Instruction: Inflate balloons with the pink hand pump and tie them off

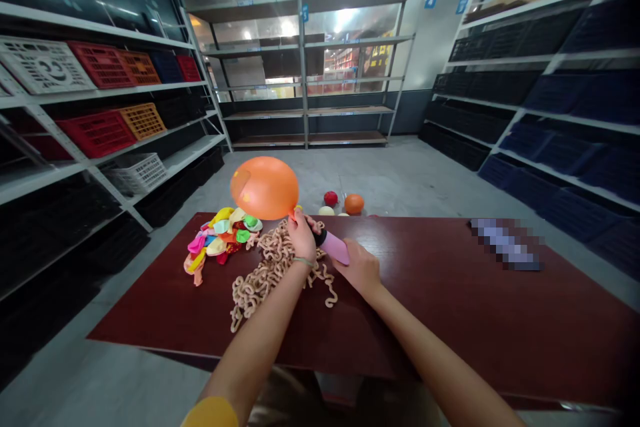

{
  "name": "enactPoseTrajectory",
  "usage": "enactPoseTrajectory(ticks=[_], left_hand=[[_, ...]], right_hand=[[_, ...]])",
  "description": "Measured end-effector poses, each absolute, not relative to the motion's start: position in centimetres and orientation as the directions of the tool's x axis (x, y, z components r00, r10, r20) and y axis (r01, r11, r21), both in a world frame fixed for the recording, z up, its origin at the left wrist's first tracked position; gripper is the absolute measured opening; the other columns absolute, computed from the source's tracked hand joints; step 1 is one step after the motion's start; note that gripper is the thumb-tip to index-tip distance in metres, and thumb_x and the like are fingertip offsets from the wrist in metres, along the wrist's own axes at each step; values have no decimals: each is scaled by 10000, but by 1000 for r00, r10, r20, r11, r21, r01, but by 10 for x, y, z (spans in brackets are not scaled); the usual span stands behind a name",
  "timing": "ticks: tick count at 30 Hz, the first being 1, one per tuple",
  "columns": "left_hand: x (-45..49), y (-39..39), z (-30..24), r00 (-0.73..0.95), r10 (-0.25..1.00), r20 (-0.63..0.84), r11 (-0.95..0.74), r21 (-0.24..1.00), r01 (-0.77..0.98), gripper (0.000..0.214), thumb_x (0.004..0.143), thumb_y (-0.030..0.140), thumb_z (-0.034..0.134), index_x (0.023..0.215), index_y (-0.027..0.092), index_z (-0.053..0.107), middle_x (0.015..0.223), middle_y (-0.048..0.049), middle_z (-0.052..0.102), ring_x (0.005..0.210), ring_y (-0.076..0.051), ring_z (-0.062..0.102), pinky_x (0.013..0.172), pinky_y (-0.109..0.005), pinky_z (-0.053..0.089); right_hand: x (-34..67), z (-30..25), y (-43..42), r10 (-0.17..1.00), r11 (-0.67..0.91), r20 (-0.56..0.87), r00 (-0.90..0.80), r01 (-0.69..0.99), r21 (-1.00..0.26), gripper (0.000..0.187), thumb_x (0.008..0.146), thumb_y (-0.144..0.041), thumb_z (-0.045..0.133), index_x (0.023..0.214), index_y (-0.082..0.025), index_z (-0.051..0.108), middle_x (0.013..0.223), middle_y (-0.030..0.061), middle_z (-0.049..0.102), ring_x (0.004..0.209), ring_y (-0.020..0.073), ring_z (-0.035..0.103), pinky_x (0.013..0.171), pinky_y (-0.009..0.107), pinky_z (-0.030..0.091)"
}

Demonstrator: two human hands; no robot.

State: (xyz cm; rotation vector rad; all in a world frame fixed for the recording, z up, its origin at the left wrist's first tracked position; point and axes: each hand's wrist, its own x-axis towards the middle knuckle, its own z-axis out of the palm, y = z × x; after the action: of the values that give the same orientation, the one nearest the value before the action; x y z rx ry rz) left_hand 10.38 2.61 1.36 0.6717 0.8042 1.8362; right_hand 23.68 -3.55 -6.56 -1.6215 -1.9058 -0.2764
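In the head view, the left hand (303, 235) is closed in a tight pinch on the neck of an inflated orange balloon (265, 188), which floats at about 11 o'clock from the hands, just above the counter (465, 320). The neck meets the black nozzle (320, 237) of a pink hand pump (336, 247). The right hand (360, 270) lies half open against the pump's far end; whether it grips the pump, I cannot tell.

The balloon looks very light, thin-skinned and taut, so it would likely burst on sharp edges and slip if squeezed. The narrow neck seems the surest hold. The pump looks stiff and easy to grasp around its barrel.

Under the left wrist, a pale crinkled cord (273, 273) lies tangled on the counter. Uninflated coloured balloons (220, 240) are heaped at 9 o'clock. Beyond the counter at 12 o'clock, a red balloon (330, 198) and a smaller orange balloon (354, 203) rest on the floor. A pixelated patch (505, 243) at 3 o'clock hides whatever lies there.
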Motion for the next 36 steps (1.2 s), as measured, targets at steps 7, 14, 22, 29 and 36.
enactPoseTrajectory(ticks=[7,14,22,29,36], left_hand=[[25,51,42,-451,892,42,-305,793,-528,353,844,463,562,694,212,364,488,85,383,349,-60,380,361,-180,325],[22,59,56,-579,813,60,-435,723,-536,361,836,507,567,764,223,357,506,106,348,341,-44,321,354,-165,250],[93,27,5,-356,933,46,-261,769,-583,384,824,521,587,739,218,367,507,89,405,363,-59,399,404,-188,358],[22,59,47,-467,884,36,-319,777,-543,312,834,478,575,801,226,394,494,102,371,345,-60,361,372,-176,302],[50,54,40,-484,873,61,-360,749,-556,322,838,483,570,792,234,370,487,109,353,329,-54,326,354,-170,260]], right_hand=[[231,-65,-38,843,283,512,-164,945,-163,384,844,-502,581,1098,-214,563,898,40,667,784,192,611,623,279,325],[233,-66,-32,830,245,547,-110,953,-180,342,833,-444,580,1081,-208,583,887,43,666,775,190,600,636,276,313],[237,-64,-35,829,213,552,-95,965,-155,354,836,-450,566,1091,-206,592,880,49,663,757,186,586,616,275,293],[232,-61,-37,858,255,496,-133,949,-187,322,855,-482,569,1045,-222,587,889,40,663,790,188,596,618,273,293],[234,-65,-30,832,189,550,-69,968,-164,368,814,-432,605,1107,-211,589,878,39,656,777,191,584,627,283,292]])
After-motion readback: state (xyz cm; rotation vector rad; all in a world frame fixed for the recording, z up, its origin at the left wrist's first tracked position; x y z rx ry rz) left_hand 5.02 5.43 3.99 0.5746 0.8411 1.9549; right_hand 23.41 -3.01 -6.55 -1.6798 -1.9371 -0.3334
